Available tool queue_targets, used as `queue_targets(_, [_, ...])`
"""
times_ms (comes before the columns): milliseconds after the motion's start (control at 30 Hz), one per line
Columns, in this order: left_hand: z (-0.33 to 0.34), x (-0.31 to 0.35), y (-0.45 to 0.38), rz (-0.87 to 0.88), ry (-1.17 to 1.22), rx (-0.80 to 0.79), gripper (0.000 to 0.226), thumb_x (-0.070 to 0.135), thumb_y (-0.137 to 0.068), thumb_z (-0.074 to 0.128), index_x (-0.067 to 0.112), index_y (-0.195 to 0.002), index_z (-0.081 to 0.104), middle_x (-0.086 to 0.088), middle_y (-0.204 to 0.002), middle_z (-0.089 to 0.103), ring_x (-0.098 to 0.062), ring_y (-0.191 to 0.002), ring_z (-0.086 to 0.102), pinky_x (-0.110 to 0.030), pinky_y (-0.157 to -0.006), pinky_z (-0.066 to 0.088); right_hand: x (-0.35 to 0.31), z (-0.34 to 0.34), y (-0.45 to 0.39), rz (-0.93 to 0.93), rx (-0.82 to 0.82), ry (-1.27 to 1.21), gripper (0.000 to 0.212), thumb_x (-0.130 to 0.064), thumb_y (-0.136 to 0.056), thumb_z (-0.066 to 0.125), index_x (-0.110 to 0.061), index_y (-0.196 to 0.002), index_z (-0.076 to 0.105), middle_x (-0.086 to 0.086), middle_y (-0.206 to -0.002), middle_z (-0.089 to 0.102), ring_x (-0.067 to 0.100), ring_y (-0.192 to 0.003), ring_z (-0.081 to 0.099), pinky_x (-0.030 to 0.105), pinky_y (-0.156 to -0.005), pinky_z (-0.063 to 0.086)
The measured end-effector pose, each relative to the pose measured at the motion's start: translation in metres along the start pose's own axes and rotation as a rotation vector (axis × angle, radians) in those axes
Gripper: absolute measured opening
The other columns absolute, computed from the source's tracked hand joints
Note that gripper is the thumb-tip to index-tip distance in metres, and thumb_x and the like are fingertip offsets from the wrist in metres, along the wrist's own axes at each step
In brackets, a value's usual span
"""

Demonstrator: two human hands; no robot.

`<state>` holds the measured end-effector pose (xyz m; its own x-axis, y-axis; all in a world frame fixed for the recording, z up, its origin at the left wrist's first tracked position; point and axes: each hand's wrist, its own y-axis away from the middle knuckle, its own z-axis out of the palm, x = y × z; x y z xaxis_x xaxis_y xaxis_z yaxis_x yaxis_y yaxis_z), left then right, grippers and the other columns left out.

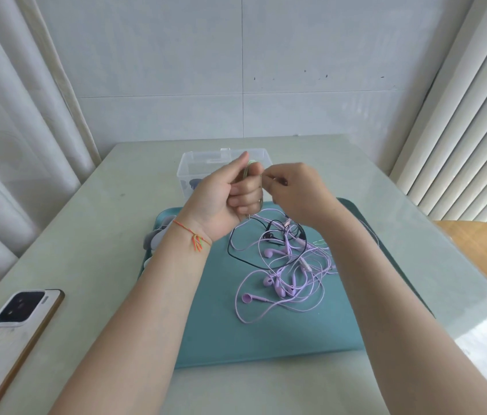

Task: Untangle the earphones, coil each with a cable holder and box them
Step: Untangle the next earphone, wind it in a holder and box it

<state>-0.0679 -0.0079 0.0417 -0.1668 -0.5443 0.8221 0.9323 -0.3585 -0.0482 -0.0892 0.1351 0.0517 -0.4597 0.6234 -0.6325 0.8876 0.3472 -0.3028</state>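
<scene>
My left hand (230,194) is raised above the teal tray (266,339), its fingers curled round a coiled pale green earphone cable (247,172). My right hand (296,193) sits right beside it and pinches the cable's end at the coil. A tangle of purple earphones (284,280) lies on the tray below, mixed with a black earphone cable (236,253). A bit of green cable (320,242) shows at the tangle's right edge. The clear plastic box (194,166) stands behind my hands, partly hidden by them.
Grey cable holders (154,241) lie at the tray's left edge, half hidden by my left wrist. A phone (17,327) lies face down at the table's near left. A wooden chair (481,253) stands to the right. Curtains hang on the left, blinds on the right.
</scene>
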Motion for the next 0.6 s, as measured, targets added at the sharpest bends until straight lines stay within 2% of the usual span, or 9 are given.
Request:
queue_targets(100, [0.001, 0.001, 0.001, 0.012, 0.049, 0.0, 0.038, 0.03, -0.097, 0.04, 0.013, -0.071, 0.062, 0.01, -0.041, 0.026, -0.005, -0.037, 0.017, -0.017, -0.037, 0.021, -0.003, 0.006, 0.002, -0.01, 0.0, 0.013, 0.039, -0.008, -0.089, 0.048, -0.018, -0.053, 0.035, 0.001, -0.052, 0.033, 0.012, -0.049, 0.024, 0.023, -0.046, 0.024])
queue_targets(200, [-0.001, 0.002, -0.001, 0.05, 0.138, 0.069, 0.039, 0.028, -0.102, 0.036, 0.013, -0.076, 0.062, 0.009, -0.043, 0.027, -0.004, -0.036, 0.024, -0.017, -0.038, 0.024, -0.003, 0.008, 0.002, -0.01, -0.054, 0.053, 0.026, -0.009, -0.089, 0.046, -0.001, -0.065, 0.047, 0.015, -0.061, 0.042, 0.01, -0.05, 0.026, 0.026, -0.047, 0.022])
queue_targets(267, [-0.001, 0.001, -0.002, 0.097, 0.226, 0.117, 0.036, 0.028, -0.103, 0.035, 0.011, -0.083, 0.059, 0.009, -0.045, 0.03, -0.005, -0.037, 0.028, -0.017, -0.041, 0.028, -0.002, 0.009, 0.002, -0.003, -0.088, 0.07, 0.024, -0.009, -0.09, 0.045, 0.005, -0.071, 0.051, 0.02, -0.065, 0.045, 0.01, -0.048, 0.028, 0.025, -0.046, 0.023])
queue_targets(333, [-0.001, 0.001, -0.002, 0.142, 0.302, 0.171, 0.035, 0.029, -0.104, 0.036, 0.009, -0.088, 0.06, 0.007, -0.05, 0.04, -0.006, -0.042, 0.038, -0.018, -0.045, 0.037, -0.001, 0.011, 0.002, 0.015, -0.139, 0.113, 0.03, -0.017, -0.094, 0.047, 0.003, -0.072, 0.053, 0.02, -0.066, 0.055, 0.012, -0.05, 0.033, 0.027, -0.049, 0.028])
queue_targets(433, [-0.005, 0.001, -0.002, 0.197, 0.375, 0.23, 0.035, 0.027, -0.102, 0.043, 0.007, -0.089, 0.069, 0.0, -0.07, 0.065, -0.012, -0.061, 0.063, -0.024, -0.061, 0.055, -0.001, 0.013, 0.004, 0.014, -0.255, 0.115, 0.036, -0.025, -0.096, 0.05, -0.003, -0.07, 0.058, 0.002, -0.059, 0.059, 0.006, -0.044, 0.043, 0.027, -0.052, 0.037])
queue_targets(500, [-0.008, 0.001, 0.0, 0.227, 0.321, 0.256, 0.033, 0.028, -0.102, 0.044, 0.009, -0.093, 0.07, -0.002, -0.084, 0.073, -0.016, -0.079, 0.071, -0.027, -0.076, 0.057, -0.003, 0.012, 0.004, -0.006, -0.248, 0.097, 0.028, -0.023, -0.096, 0.051, -0.012, -0.074, 0.065, 0.0, -0.063, 0.061, 0.003, -0.045, 0.047, 0.025, -0.053, 0.037])
queue_targets(600, [-0.011, 0.0, -0.001, 0.261, 0.21, 0.282, 0.03, 0.03, -0.102, 0.043, 0.01, -0.103, 0.065, -0.004, -0.098, 0.073, -0.02, -0.097, 0.07, -0.03, -0.09, 0.053, -0.008, 0.01, 0.005, -0.011, -0.241, 0.105, 0.023, -0.018, -0.093, 0.05, -0.02, -0.089, 0.073, -0.003, -0.067, 0.061, 0.009, -0.053, 0.049, 0.016, -0.051, 0.037])
